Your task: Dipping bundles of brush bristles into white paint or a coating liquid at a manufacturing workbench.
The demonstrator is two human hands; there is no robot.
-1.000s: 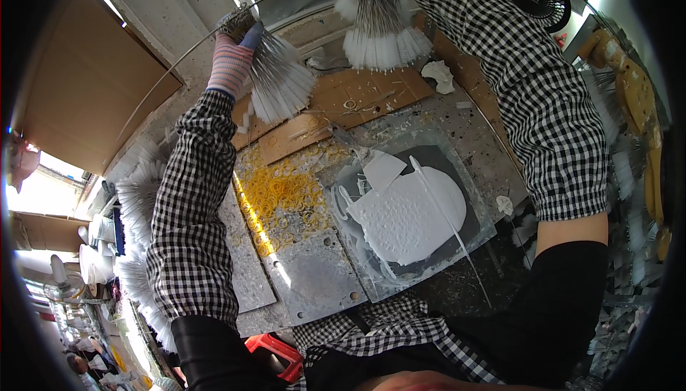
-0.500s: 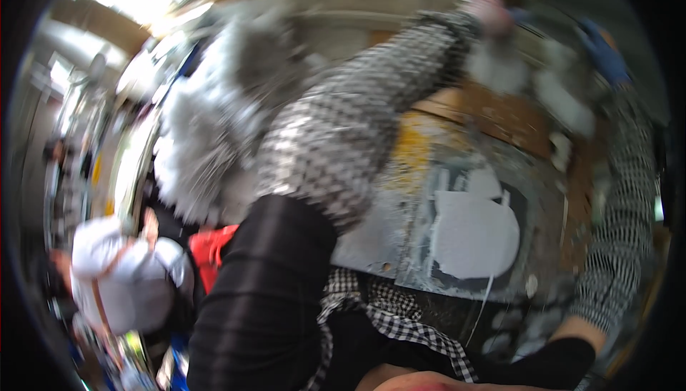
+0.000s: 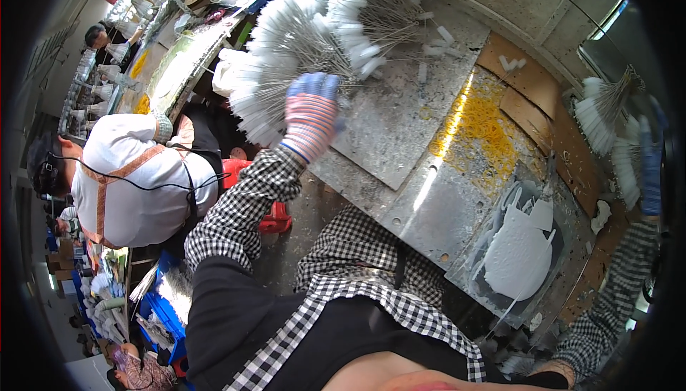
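Note:
My left hand, in a striped glove with blue fingers, reaches over the wire stems of a large fanned pile of thin wires with white tube-like ends. Its fingers point away and its thumb stands apart; the fingertips are partly hidden against the stems. A second fanned bundle lies behind it. At the far right edge is my right hand in a blue glove, dim and stretched by the lens. Close by it are two white-ended wire bundles. Whether its fingers grip them does not show.
On the metal tabletop lie many small yellow loops, cardboard pieces and loose white tubes. White paste is spread on a grey plate at right. A person in white sits at left beside a red stool.
My left hand has swung from the far right across to the pile at left. The view has turned, bringing more of the room at left into sight. My right hand remains at the right edge.

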